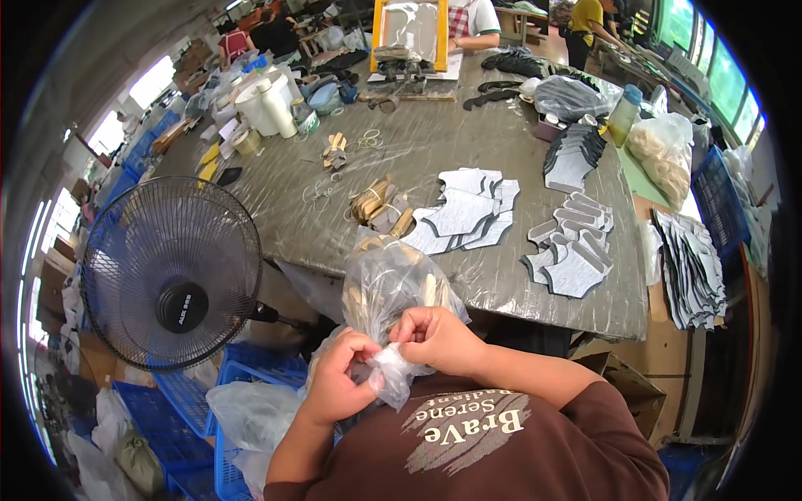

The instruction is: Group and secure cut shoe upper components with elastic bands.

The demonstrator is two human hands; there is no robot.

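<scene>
A clear plastic bag [384,275] with tan and grey pieces inside bulges against the near edge of the table, right in front of my body. My left hand [338,380] closes its fingers round the gathered, twisted neck of the bag. From the other side, my right hand [436,336] pinches the same neck between thumb and fingers. A loose tuft of plastic sticks out below both hands. Just beyond the bag, banded bundles of tan and grey strips [380,205] lie on the table [292,238], beside a stack of pale grey cut pieces [469,209].
A black floor fan [171,271] stands at my left, near blue crates [163,417]. More cut pieces [576,259] lie at the right, with a dark-edged stack [689,267] at the table's side. Across the table, a person [476,25] is beside a yellow frame [444,37].
</scene>
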